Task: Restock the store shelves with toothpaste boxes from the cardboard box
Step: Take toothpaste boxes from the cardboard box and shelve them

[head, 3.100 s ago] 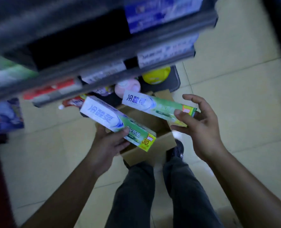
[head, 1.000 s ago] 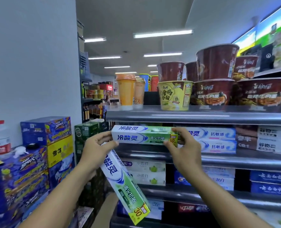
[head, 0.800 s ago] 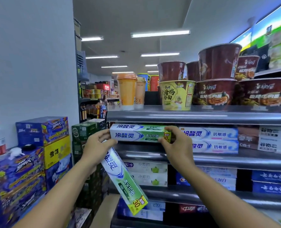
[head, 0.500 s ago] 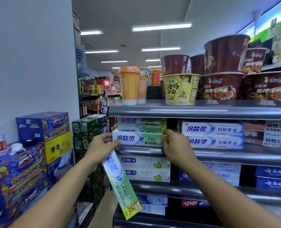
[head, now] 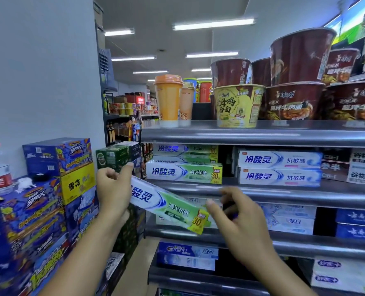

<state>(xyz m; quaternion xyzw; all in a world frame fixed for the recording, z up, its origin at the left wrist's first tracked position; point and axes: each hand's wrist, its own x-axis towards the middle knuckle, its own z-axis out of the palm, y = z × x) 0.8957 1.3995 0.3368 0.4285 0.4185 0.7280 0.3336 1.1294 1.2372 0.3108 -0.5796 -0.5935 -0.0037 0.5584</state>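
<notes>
The metal shelf [head: 284, 192] is carrying stacked green toothpaste boxes [head: 183, 173]. In front of it, a tilted toothpaste box [head: 168, 205] is being gripped at its left end by the left hand [head: 112, 189]. The right hand [head: 239, 223] is hovering loosely curled at the other end, contact unclear.

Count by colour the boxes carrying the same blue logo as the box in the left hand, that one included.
Green-and-white boxes: 4 (3 shelved, 1 in the left hand)
Blue-and-white boxes: 2
Total: 6
</notes>
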